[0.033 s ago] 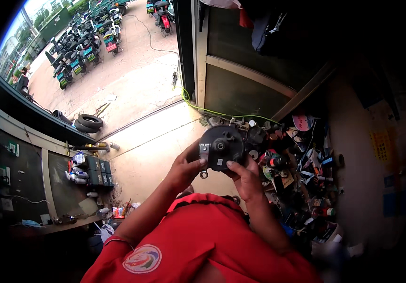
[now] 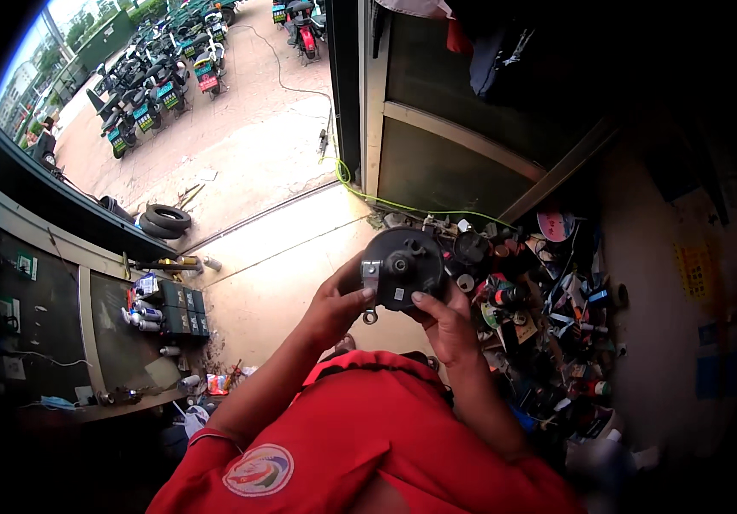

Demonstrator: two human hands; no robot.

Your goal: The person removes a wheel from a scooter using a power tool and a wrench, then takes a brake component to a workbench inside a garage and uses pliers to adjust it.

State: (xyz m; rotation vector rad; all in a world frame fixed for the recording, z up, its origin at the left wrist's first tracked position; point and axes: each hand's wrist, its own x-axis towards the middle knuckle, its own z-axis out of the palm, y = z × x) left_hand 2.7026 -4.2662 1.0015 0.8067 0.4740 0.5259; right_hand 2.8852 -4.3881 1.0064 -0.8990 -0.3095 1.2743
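A round black drum brake [image 2: 420,267] is held up in front of my red shirt, its plate face turned toward me. A raised hub stands in its middle, with a small lever arm close by and a small white square label below. My left hand [image 2: 340,301] grips the left edge, thumb beside a silver metal bracket [image 2: 370,275]. Under that thumb hangs a small metal ring [image 2: 371,317]. On the lower right edge my right hand [image 2: 450,330] is closed, thumb on the plate. The other fingers of both hands are mostly hidden behind the brake.
Mixed parts and tools form a pile [image 2: 548,325] on the floor at my right. To the left are stacked dark boxes [image 2: 182,310] and spray cans [image 2: 144,317]. Beyond the doorway lie tyres [image 2: 165,221] and stand parked scooters [image 2: 158,98]. A green cable [image 2: 437,211] runs along the glass door.
The surroundings have shifted slightly to the right in the view. My hands and the drum brake keep the same place and grip.
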